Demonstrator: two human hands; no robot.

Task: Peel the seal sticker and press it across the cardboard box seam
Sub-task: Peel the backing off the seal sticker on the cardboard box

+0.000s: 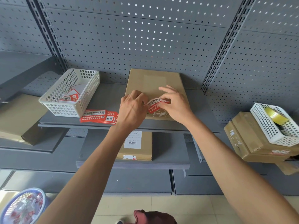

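Cardboard box point(153, 88) lies flat on the grey shelf point(103, 97), against the pegboard. Seal sticker point(154, 105) is held over the box's near end, partly curled, red printed face up. Left hand point(131, 109) is pinched on the sticker's left edge; right hand point(174, 104) is closed on its right end, with the index finger lifted clear. Whether backing paper is still attached cannot be told. White residue is seen on the box just below the sticker.

Handling judgement: the sticker is light, thin and limp, likely to fold onto itself or cling to fingers. It is best held by the outer edges only, kept taut, then pressed from the middle outward. Spare stickers point(98, 116) lie left of the box.
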